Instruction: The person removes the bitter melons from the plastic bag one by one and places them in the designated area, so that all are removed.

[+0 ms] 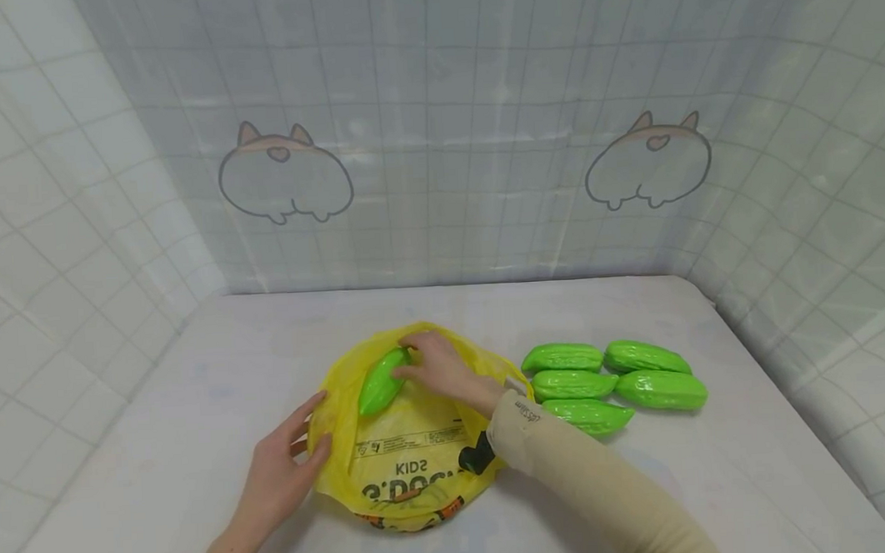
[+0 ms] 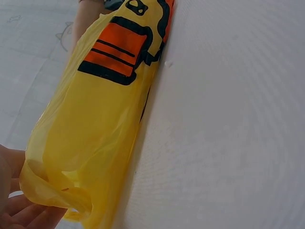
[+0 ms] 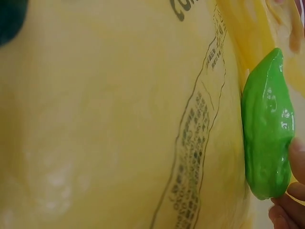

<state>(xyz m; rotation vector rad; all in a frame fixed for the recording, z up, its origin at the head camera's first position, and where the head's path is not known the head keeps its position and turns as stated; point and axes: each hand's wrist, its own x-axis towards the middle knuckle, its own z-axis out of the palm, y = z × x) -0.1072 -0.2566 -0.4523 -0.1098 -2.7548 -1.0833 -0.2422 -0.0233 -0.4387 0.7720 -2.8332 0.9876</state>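
Observation:
A yellow plastic bag point(image 1: 429, 412) with black and orange print lies on the white table, its mouth spread wide. At the bag's left rim, my left hand point(image 1: 276, 477) holds the edge between thumb and fingers; the left wrist view shows the fingers around the thin plastic point(image 2: 90, 129). My right hand point(image 1: 441, 365) reaches inside the bag's mouth. Its thumb and fingers pinch one end of a glossy green bitter melon point(image 1: 381, 383). In the right wrist view this bitter melon point(image 3: 268, 129) has a ridged skin and a pointed far end, close against the yellow plastic.
Several more green bitter melons point(image 1: 574, 384) lie in two columns on the table, right of the bag and partly behind the right sleeve point(image 1: 596, 477). A small black device point(image 1: 477, 455) sits at the right wrist. A tiled-pattern curtain point(image 1: 465, 142) encloses the table's back and sides.

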